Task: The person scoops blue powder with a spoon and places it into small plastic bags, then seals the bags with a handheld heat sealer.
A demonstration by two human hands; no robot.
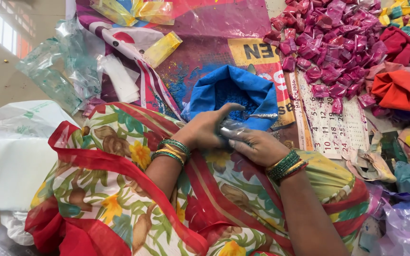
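My left hand and my right hand meet over my lap, both pinching a small clear plastic pouch. Just beyond them stands an open blue bag filled with blue powder. A metal spoon lies across the bag's near rim, right beside my fingers. Green and gold bangles ring both wrists. My lap is covered by floral red, green and cream cloth.
A heap of small magenta packets lies at the upper right on a calendar sheet. Red and orange bags sit at the right. Clear plastic bags and a white sack lie left.
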